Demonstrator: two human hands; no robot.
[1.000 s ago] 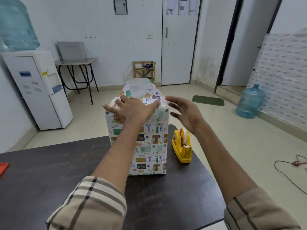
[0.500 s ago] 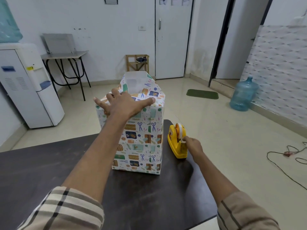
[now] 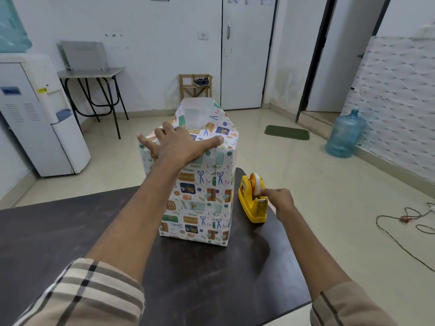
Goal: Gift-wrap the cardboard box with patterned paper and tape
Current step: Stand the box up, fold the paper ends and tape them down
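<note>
Box (image 3: pixel 200 196) standing upright mid-desk (image 3: pixel 70 231), wearing white paper printed with scissors and gifts, far flap sticking up. Left hand (image 3: pixel 181 147) pressing flat on top, fingers spread. Right hand (image 3: pixel 280 200) pinching tape (image 3: pixel 257 184) on the yellow dispenser (image 3: pixel 251 210) at box's 3 o'clock.

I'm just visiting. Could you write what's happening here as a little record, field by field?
Item: wrapped box upright on the dark table
Open part: far paper flap stands up, unfolded
Holding: left hand spread flat on the folded top
Reaching: right hand, fingers seemingly pinching the tape
Tool: yellow dispenser on the table, right of the box
</note>
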